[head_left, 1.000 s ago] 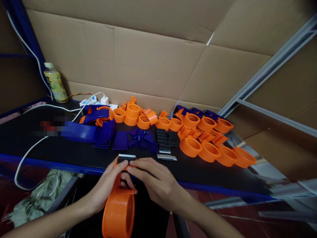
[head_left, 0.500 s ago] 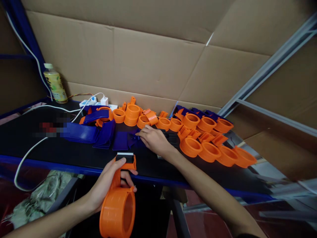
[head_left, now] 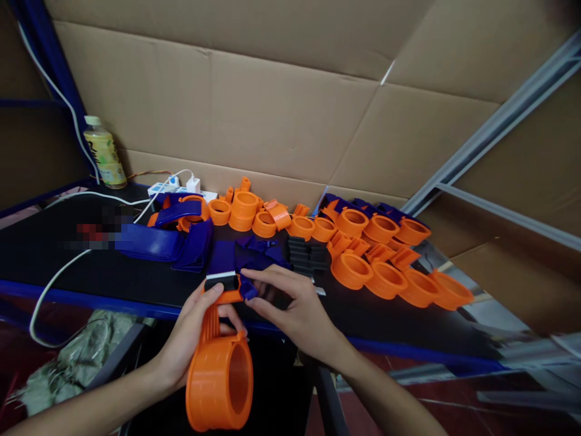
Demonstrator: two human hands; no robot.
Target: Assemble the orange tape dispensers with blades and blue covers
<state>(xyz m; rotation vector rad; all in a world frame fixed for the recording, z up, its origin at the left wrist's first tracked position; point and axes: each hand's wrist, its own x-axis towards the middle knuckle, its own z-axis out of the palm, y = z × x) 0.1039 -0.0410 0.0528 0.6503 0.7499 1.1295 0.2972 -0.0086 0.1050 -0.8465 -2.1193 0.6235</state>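
My left hand (head_left: 184, 342) grips an orange tape dispenser (head_left: 211, 384) by its ribbed neck, the ring hanging down and the thumb on a black piece below a white toothed blade (head_left: 221, 275). Between the thumb and fingertips of my right hand (head_left: 297, 309) is a small blue plastic part (head_left: 248, 289), held against the right side of the dispenser's head. Behind the hands lies a pile of similar blue parts (head_left: 263, 249), with several black rollers or strips (head_left: 306, 253) to its right.
Rows of orange dispenser bodies (head_left: 351, 269) line the right and back of the black table (head_left: 149, 284). Blue curved plates (head_left: 152, 242) are stacked at left. A power strip (head_left: 161, 189), white cables and a yellow bottle (head_left: 105, 154) stand near the cardboard wall (head_left: 272, 109).
My right hand has come back from the pile with a small blue part and brought it to the dispenser's head. The left hand has barely moved, its dispenser turned slightly.
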